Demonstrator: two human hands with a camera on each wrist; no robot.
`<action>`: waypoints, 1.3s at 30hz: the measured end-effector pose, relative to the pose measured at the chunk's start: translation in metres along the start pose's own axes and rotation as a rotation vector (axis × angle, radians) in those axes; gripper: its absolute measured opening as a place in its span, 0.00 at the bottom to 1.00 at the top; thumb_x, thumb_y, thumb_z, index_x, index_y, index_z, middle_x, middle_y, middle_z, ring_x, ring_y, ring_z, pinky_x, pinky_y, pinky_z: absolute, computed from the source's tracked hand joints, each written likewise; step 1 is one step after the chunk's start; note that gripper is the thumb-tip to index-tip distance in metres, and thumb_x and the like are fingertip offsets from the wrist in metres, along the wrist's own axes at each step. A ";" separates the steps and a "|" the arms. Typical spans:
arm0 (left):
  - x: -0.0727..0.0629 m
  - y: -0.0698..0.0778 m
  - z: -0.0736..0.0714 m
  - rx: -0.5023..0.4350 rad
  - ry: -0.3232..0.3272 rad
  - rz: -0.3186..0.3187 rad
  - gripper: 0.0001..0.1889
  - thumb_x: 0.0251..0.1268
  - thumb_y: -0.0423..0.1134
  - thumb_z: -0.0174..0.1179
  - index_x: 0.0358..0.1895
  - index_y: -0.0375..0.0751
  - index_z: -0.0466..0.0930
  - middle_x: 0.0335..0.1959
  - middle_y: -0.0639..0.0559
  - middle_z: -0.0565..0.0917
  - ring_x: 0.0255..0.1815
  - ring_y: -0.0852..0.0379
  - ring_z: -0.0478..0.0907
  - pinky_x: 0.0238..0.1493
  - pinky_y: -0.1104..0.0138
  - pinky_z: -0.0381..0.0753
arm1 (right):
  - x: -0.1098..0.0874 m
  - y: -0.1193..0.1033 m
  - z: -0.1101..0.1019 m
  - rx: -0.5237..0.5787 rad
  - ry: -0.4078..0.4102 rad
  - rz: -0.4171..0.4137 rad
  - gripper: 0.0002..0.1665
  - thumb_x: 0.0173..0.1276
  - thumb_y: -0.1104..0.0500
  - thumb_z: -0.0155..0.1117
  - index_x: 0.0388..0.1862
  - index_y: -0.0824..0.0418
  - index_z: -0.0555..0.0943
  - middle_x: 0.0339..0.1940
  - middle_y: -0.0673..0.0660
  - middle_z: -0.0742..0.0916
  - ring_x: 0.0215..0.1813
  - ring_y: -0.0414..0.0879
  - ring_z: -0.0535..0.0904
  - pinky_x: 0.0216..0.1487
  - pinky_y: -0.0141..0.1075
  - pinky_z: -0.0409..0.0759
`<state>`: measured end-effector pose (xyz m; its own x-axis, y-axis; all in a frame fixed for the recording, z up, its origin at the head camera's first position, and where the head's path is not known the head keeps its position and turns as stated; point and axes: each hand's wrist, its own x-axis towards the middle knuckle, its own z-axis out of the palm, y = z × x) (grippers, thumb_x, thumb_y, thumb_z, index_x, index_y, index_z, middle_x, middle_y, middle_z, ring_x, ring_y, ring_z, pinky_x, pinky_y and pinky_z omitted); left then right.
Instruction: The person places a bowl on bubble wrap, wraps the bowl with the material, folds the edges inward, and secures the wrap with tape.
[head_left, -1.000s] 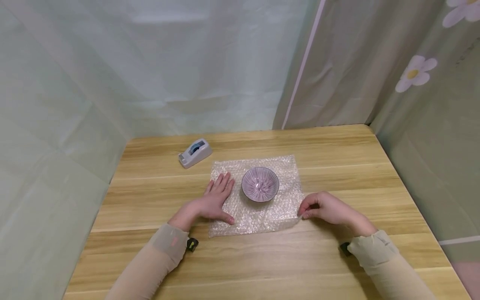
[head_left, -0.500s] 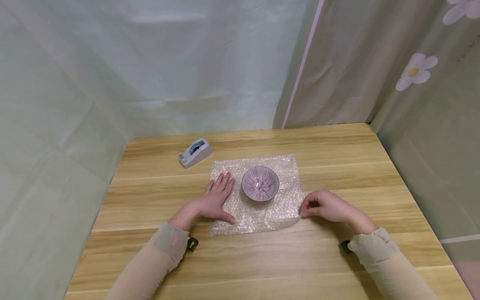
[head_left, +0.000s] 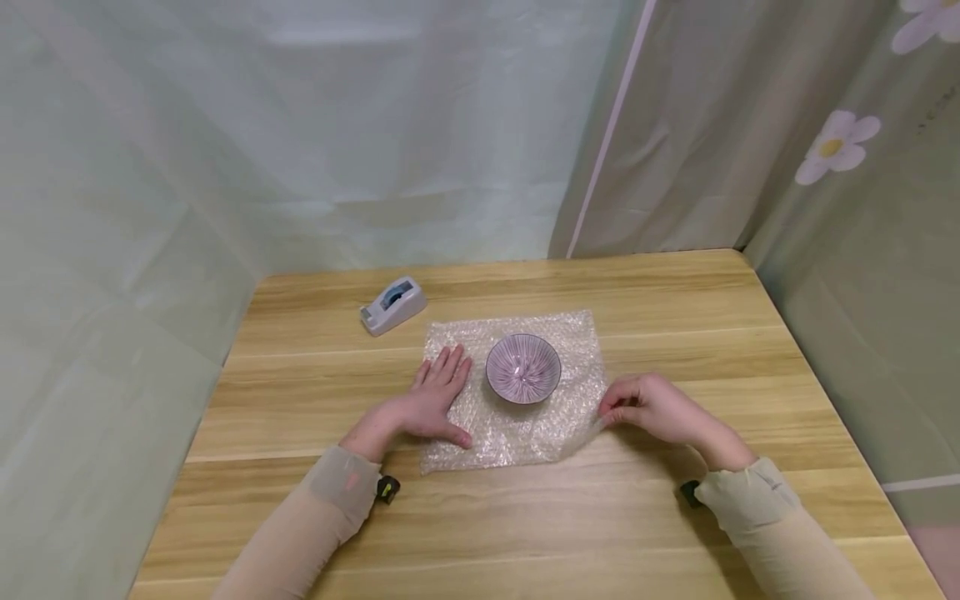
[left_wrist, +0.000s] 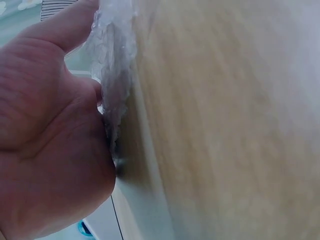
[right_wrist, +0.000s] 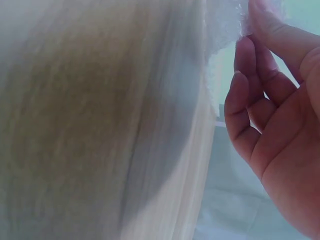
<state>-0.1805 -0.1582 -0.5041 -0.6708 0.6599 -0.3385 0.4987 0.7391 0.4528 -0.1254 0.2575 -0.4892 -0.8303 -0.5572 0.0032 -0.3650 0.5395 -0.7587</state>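
A sheet of bubble wrap (head_left: 495, 433) lies spread on the wooden table. On it stands a small bowl (head_left: 522, 369) with purple stripes, upright and right of the sheet's middle. My left hand (head_left: 431, 404) rests flat on the sheet's left part, fingers spread, apart from the bowl. At the near right corner, my right hand (head_left: 648, 408) pinches the bubble wrap between thumb and fingers, and that corner is lifted. In the right wrist view the bubble wrap (right_wrist: 227, 25) runs up to the thumb and fingertips of the right hand (right_wrist: 280, 110).
A white tape dispenser (head_left: 393, 306) with a blue core stands at the back left of the wooden table (head_left: 510, 533). Pale curtains (head_left: 420, 125) hang behind the table and along both sides. Dark wrist cameras sit at both cuffs.
My right hand has raised the pinched near right corner of the bubble wrap slightly and drawn it a little away from me. The left hand and the bowl stay in place.
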 end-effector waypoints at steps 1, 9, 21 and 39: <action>0.000 0.000 0.000 0.000 -0.002 0.000 0.75 0.54 0.67 0.77 0.87 0.33 0.32 0.86 0.35 0.23 0.86 0.36 0.18 0.82 0.40 0.23 | 0.000 -0.001 0.000 -0.006 0.007 -0.002 0.09 0.69 0.63 0.76 0.38 0.47 0.91 0.40 0.39 0.91 0.46 0.40 0.87 0.53 0.40 0.86; -0.001 0.002 -0.001 -0.026 0.002 0.005 0.74 0.54 0.66 0.78 0.87 0.31 0.33 0.87 0.34 0.24 0.86 0.36 0.18 0.82 0.40 0.22 | 0.001 -0.007 -0.001 -0.037 0.072 -0.015 0.12 0.66 0.67 0.78 0.39 0.48 0.92 0.42 0.40 0.91 0.47 0.40 0.87 0.51 0.40 0.88; -0.001 0.002 -0.001 -0.010 -0.004 -0.002 0.74 0.54 0.67 0.77 0.87 0.32 0.32 0.87 0.34 0.24 0.86 0.35 0.19 0.82 0.40 0.23 | 0.010 -0.019 -0.003 -0.083 0.147 -0.042 0.13 0.68 0.67 0.77 0.41 0.48 0.91 0.41 0.37 0.91 0.46 0.38 0.87 0.45 0.38 0.86; 0.001 0.000 0.001 -0.024 -0.003 -0.004 0.75 0.53 0.68 0.77 0.87 0.32 0.31 0.86 0.35 0.22 0.86 0.38 0.16 0.82 0.41 0.21 | 0.027 -0.029 -0.003 -0.081 0.265 -0.198 0.14 0.65 0.67 0.79 0.39 0.47 0.91 0.41 0.39 0.91 0.47 0.40 0.86 0.38 0.34 0.82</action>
<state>-0.1804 -0.1575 -0.5054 -0.6708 0.6576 -0.3429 0.4827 0.7382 0.4713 -0.1387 0.2285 -0.4647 -0.8168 -0.4784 0.3226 -0.5534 0.4914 -0.6725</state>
